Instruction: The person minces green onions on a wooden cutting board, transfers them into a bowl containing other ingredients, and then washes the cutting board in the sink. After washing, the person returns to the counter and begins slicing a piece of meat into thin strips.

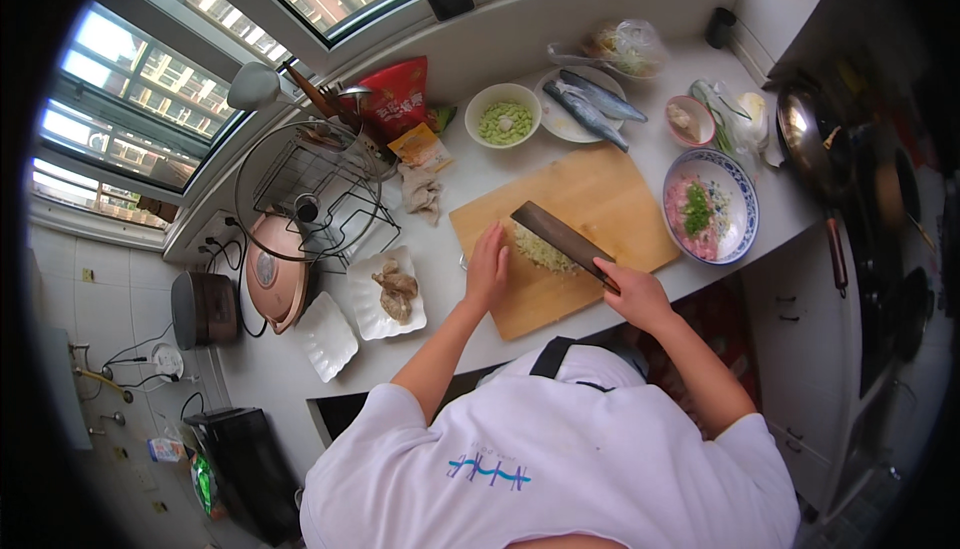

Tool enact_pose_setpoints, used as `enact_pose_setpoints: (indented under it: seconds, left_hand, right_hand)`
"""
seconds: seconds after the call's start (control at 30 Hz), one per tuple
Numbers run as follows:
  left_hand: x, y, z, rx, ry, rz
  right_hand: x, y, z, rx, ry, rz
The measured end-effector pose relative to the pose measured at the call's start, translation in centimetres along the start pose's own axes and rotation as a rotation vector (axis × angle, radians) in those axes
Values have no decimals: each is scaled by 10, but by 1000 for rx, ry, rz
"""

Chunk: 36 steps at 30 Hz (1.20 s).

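Note:
My right hand (pixel 634 292) grips the handle of a cleaver (pixel 562 236), whose dark blade slants up and left over the wooden cutting board (pixel 600 181). Below the blade lies a heap of finely chopped pale green vegetable (pixel 541 250), partly covered by the blade. My left hand (pixel 489 264) rests at the board's left side, beside the heap, with its fingers extended close together and nothing seen in it. Right of the board, a blue-and-white bowl (pixel 742 237) holds minced meat (pixel 681 196) topped with chopped greens (pixel 697 211).
Behind the board stand a bowl of green beans (pixel 504 117) and a plate (pixel 551 117) with fish pieces (pixel 592 110). Leftward are a cloth (pixel 421 192), a scalloped plate (pixel 367 301) of grayish-brown food (pixel 396 292) and a wire rack (pixel 352 211). A wok (pixel 806 140) sits at right.

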<state>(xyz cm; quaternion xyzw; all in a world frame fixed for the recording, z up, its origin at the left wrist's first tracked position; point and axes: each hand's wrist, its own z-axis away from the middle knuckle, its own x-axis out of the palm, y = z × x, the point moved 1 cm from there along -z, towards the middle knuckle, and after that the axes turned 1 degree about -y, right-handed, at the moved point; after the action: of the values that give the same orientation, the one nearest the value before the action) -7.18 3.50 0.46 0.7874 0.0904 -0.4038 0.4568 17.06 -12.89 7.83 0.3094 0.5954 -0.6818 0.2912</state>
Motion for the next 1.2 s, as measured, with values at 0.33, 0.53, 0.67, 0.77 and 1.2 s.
enact_pose_setpoints:
  seconds: [0.33, 0.53, 0.67, 0.77, 1.2]
  left_hand:
    - [29, -13, -42, 61, -172, -18]
    - [33, -7, -38, 112, -202, -61]
    - [28, 0, -35, 92, -188, -21]
    - [22, 1, -34, 141, -129, 31]
    - [27, -15, -37, 32, -151, -248]
  right_hand:
    - [9, 23, 77, 611, 114, -1264]
    - [23, 29, 84, 669, 174, -1395]
    - [33, 36, 82, 707, 160, -1339]
    - [33, 37, 79, 720, 167, -1293]
    - [31, 33, 77, 759, 173, -1245]
